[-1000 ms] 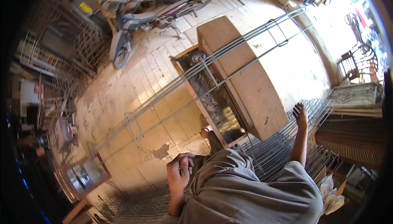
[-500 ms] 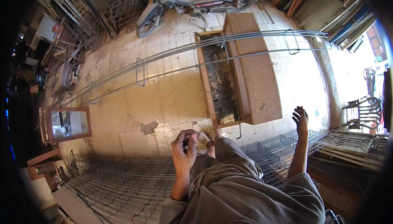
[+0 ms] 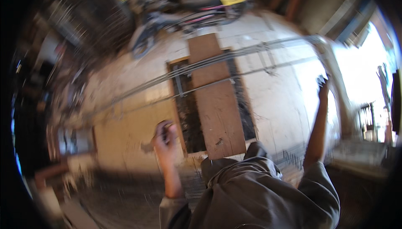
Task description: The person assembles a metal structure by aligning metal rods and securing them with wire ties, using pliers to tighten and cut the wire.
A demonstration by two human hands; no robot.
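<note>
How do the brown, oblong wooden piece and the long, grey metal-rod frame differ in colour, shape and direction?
Colour: the brown, oblong wooden piece is brown; the long, grey metal-rod frame is grey.
Shape: the piece is broad and solid; the frame is thin and open.
Direction: the piece points away from the person; the frame runs crosswise.
Shared: both are elongated.

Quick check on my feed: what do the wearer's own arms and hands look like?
Both arms come out of loose, short grey-brown sleeves of a plain, creased shirt. Below them the forearms are bare. The left hand and right hand show no gloves; blur hides any rings or small markings.
</note>
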